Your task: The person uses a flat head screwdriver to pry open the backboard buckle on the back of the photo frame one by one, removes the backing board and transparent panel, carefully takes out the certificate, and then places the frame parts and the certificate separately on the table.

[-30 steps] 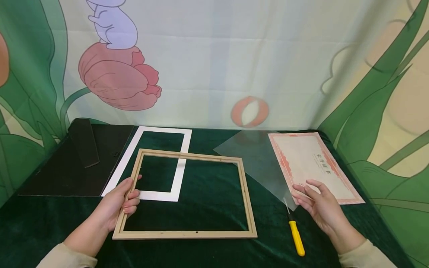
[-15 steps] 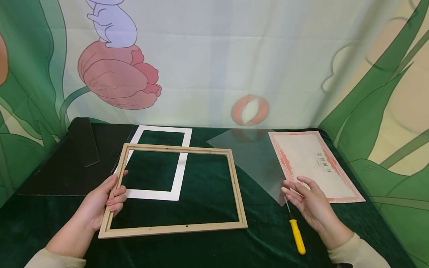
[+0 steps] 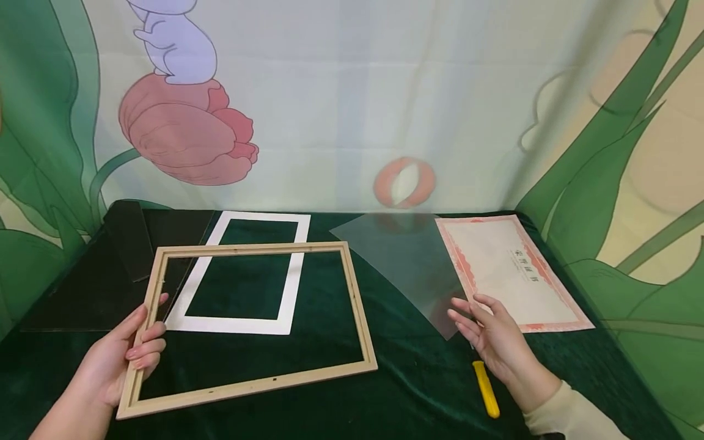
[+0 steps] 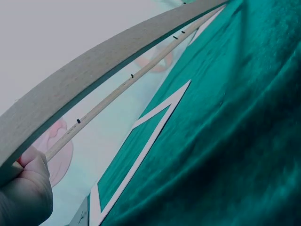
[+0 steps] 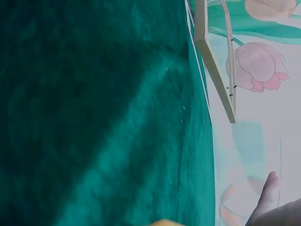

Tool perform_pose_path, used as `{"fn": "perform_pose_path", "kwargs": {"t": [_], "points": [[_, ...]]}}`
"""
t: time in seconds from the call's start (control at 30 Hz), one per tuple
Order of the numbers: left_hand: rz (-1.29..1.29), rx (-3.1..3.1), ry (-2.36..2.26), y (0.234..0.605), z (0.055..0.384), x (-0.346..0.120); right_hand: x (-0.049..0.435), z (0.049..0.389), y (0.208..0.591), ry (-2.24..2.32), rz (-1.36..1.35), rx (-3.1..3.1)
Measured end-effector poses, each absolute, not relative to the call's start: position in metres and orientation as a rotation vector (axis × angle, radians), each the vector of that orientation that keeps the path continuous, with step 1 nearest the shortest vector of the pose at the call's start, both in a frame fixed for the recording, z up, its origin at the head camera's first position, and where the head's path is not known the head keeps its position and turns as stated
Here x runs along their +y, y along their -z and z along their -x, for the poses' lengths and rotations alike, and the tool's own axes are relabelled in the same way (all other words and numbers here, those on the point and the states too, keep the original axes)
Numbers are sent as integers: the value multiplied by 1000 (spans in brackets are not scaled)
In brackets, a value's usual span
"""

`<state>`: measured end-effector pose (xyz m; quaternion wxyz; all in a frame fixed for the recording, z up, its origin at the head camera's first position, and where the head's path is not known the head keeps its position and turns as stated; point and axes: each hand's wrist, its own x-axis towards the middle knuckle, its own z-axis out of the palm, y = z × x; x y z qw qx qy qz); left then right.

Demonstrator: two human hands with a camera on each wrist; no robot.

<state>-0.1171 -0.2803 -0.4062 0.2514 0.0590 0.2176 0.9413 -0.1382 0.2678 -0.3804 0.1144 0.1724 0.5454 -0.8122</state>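
My left hand (image 3: 121,360) grips the left side of a light wooden picture frame (image 3: 359,302), thumb behind and fingers curled round the wood. The frame is raised and tilted, its right end higher. In the left wrist view, the hand (image 4: 28,193) holds the frame (image 4: 94,66) at the lower left. My right hand (image 3: 495,342) hovers with loosely bent fingers, apart from the frame. It overlaps a corner of a clear sheet (image 3: 396,263); contact cannot be told. Below it lies a yellow-handled screwdriver (image 3: 486,389), its shaft mostly hidden by the hand.
A white mat (image 3: 291,287) lies behind the frame, partly seen through it. A black backing board (image 3: 82,299) with a stand leg (image 3: 129,241) is at left. A red-bordered certificate (image 3: 495,263) lies at right on the green cloth (image 3: 407,391). A printed curtain (image 3: 308,122) rises behind.
My left hand has carried the frame leftwards, and the frame has tilted, its left end dropping. My right hand has shifted slightly left, now covering the screwdriver's shaft.
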Motion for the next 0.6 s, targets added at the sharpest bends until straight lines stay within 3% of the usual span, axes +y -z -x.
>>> {"fn": "perform_pose_path", "kwargs": {"t": [0.6], "points": [[-379,418,-2604,399,105,-310,235,129,385,2351,-475,1426]]}}
